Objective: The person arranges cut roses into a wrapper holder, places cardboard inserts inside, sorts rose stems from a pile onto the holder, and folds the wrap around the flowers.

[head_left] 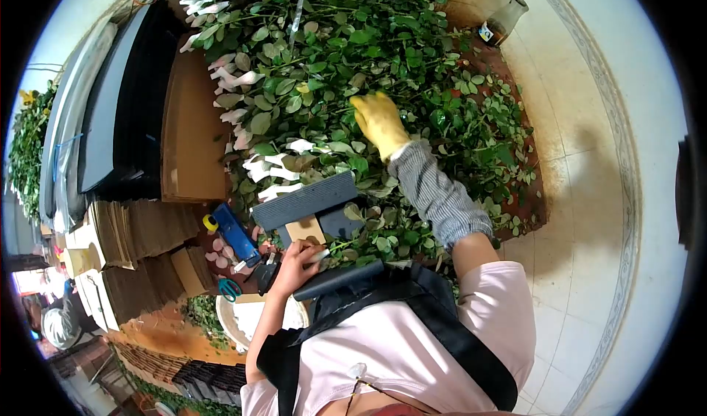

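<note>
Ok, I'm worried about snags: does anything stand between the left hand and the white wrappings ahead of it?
Yes: ahead of the left hand lies a tan strip, and beyond it a dark ribbed board slants across, just short of the white wrappings.

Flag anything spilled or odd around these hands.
What look like loose pink petals lie scattered beside the blue tool, apparently spilled. Also mismatched: the right hand wears a yellow glove; the left hand is bare.
</note>
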`<state>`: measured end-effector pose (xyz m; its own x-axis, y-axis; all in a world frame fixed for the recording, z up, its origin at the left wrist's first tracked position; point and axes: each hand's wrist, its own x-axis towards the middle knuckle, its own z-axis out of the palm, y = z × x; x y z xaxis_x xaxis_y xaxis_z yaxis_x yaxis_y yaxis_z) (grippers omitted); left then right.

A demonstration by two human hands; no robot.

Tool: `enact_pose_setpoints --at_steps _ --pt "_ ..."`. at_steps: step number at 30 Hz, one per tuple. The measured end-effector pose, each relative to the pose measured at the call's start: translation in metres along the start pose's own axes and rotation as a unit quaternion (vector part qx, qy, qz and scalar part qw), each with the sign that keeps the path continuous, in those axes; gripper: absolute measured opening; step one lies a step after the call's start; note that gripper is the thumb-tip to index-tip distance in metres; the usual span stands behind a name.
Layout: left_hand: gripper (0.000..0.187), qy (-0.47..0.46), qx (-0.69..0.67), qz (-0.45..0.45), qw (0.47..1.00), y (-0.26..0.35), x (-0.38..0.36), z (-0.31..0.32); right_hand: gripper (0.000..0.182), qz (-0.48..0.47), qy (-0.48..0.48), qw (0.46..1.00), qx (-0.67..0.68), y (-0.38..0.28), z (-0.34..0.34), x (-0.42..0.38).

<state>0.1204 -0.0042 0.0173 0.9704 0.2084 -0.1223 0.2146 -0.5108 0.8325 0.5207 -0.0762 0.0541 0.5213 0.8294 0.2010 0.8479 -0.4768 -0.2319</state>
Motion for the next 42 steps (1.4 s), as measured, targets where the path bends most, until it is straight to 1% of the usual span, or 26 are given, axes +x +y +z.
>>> enact_pose_setpoints --at_steps 1,2,3,4,5,7,8,10,11,13,14,15,16,17,19,21,22,23,26,30,33,34,35,38,41,42 --pt "0.042 0.000 0.000 0.000 1.000 0.001 0.000 0.000 0.016 -0.051 0.134 0.990 0.009 0.005 0.007 0.010" --pt "0.043 0.000 0.008 0.001 1.000 0.001 0.000 0.000 0.017 0.189 0.035 0.943 0.273 0.000 0.011 0.019" --pt "0.043 0.000 0.016 0.003 1.000 0.001 0.000 0.000 0.018 0.401 -0.067 0.765 0.500 -0.005 0.013 0.029" --pt "0.044 0.003 0.014 0.009 1.000 0.000 0.001 0.001 0.008 0.311 -0.063 0.904 0.287 0.026 0.089 0.033" --pt "0.044 0.003 0.017 0.012 1.000 -0.001 0.000 0.001 0.018 0.125 -0.140 0.980 0.068 0.051 0.127 0.036" --pt "0.044 0.006 0.017 0.030 0.999 -0.004 0.001 0.001 0.021 -0.009 -0.119 0.983 -0.138 0.021 0.085 0.020" --pt "0.045 0.008 0.018 0.025 0.999 -0.005 0.001 0.002 0.023 0.112 -0.124 0.986 -0.021 0.018 0.088 0.023" --pt "0.044 0.015 0.017 0.016 1.000 -0.004 -0.001 0.005 0.035 0.199 -0.101 0.970 0.097 0.020 0.105 0.007" --pt "0.044 0.022 0.020 0.013 0.999 -0.004 0.000 0.005 0.035 0.199 -0.101 0.970 0.096 0.028 0.116 0.004" --pt "0.044 0.021 0.024 0.015 0.999 -0.005 0.000 0.006 0.047 0.049 -0.107 0.991 -0.066 0.042 0.135 0.007" --pt "0.044 0.020 0.019 0.017 0.999 -0.007 0.000 0.007 0.032 0.211 -0.179 0.958 0.068 0.035 0.123 0.022" --pt "0.044 0.020 0.015 0.018 1.000 -0.009 -0.001 0.007 0.018 0.120 -0.177 0.974 -0.079 0.015 0.068 0.024" --pt "0.044 0.023 0.016 0.017 0.999 -0.008 -0.002 0.006 0.015 0.010 -0.122 0.973 -0.198 0.004 0.025 0.022" --pt "0.044 0.018 0.011 0.014 1.000 -0.006 -0.001 0.004 0.014 0.033 -0.009 0.984 -0.172 0.030 0.051 0.036" --pt "0.043 0.010 0.020 0.007 1.000 -0.002 -0.001 0.003 0.013 0.038 0.185 0.982 -0.011 0.023 -0.017 0.040" --pt "0.041 0.010 0.021 0.008 1.000 -0.003 -0.001 0.004 0.015 0.005 0.281 0.950 -0.133 0.014 -0.107 0.035" --pt "0.042 0.014 0.015 0.012 1.000 -0.004 -0.002 0.005 0.015 -0.043 0.283 0.931 -0.228 0.007 -0.150 0.025" --pt "0.043 0.017 0.011 0.019 1.000 -0.005 -0.002 0.005 0.016 -0.067 0.299 0.934 -0.183 0.004 -0.171 0.012" --pt "0.043 0.026 0.020 0.029 0.999 -0.004 -0.002 0.006 0.020 -0.001 0.205 0.968 -0.145 0.043 -0.126 -0.024" --pt "0.045 0.023 0.023 0.031 0.999 -0.008 -0.002 0.009 0.038 0.149 -0.071 0.982 -0.089 0.089 0.043 -0.118" --pt "0.043 0.043 0.026 0.039 0.998 -0.011 -0.001 0.010 0.042 0.179 -0.084 0.979 0.051 0.095 0.045 -0.123" --pt "0.044 0.039 0.021 0.027 0.999 -0.010 -0.001 0.010 0.044 0.241 -0.082 0.953 0.165 0.085 0.011 -0.110" --pt "0.044 0.031 0.018 0.014 0.999 -0.008 -0.002 0.009 0.047 0.246 0.003 0.875 0.417 0.116 0.039 -0.104" --pt "0.046 0.019 0.030 0.015 0.999 -0.009 0.000 0.009 0.046 0.188 0.129 0.970 0.090 0.109 -0.028 -0.050" --pt "0.047 0.018 0.028 0.002 0.999 -0.004 0.000 0.006 0.040 0.171 0.160 0.965 -0.117 0.152 -0.033 0.005" --pt "0.047 0.015 0.031 0.000 0.999 -0.004 -0.001 0.006 0.048 0.261 0.058 0.951 -0.155 0.167 -0.035 0.026"
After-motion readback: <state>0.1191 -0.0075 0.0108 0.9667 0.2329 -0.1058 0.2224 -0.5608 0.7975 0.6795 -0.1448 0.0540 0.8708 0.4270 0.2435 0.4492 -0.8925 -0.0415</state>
